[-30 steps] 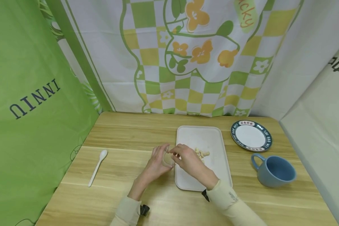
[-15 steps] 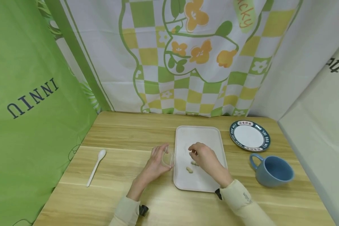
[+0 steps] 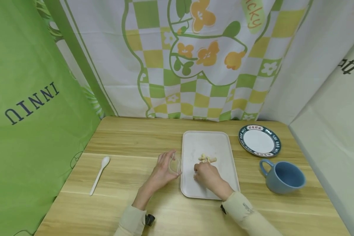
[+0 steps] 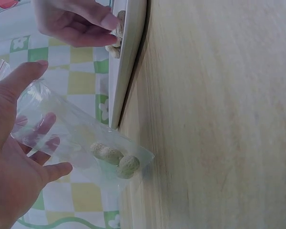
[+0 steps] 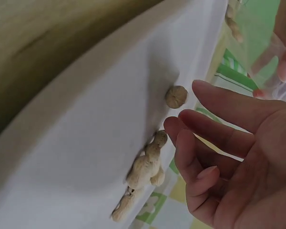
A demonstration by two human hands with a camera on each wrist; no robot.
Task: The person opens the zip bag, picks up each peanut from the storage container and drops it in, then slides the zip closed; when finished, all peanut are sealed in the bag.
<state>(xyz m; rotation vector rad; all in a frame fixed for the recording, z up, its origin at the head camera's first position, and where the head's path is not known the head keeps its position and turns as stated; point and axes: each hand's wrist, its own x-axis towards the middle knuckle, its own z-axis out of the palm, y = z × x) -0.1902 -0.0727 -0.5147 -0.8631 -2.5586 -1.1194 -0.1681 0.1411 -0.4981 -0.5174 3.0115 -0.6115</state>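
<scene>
My left hand (image 3: 162, 170) holds a clear plastic bag (image 4: 66, 119) beside the tray's left edge, the bag's mouth spread between thumb and fingers. A few peanuts (image 4: 109, 155) lie at the bottom of the bag. Over the pale rectangular tray (image 3: 206, 142), my right hand (image 3: 207, 173) reaches down. In the right wrist view its thumb and fingertips are parted close to a single peanut (image 5: 176, 97), with no clear grip on it. More peanuts (image 5: 145, 167) lie in a cluster on the tray, just beyond the right hand in the head view.
A white spoon (image 3: 99, 175) lies on the wooden table (image 3: 135, 134) at the left. Right of the tray stand a blue mug (image 3: 284, 178) and, farther back, a plate with a dark green rim (image 3: 243, 139). A patterned curtain (image 3: 156, 75) hangs behind the table.
My right hand has gone from the bag's mouth to the right over the tray, then lower and nearer on it. The left hand stays with the bag. The head view shifts slightly.
</scene>
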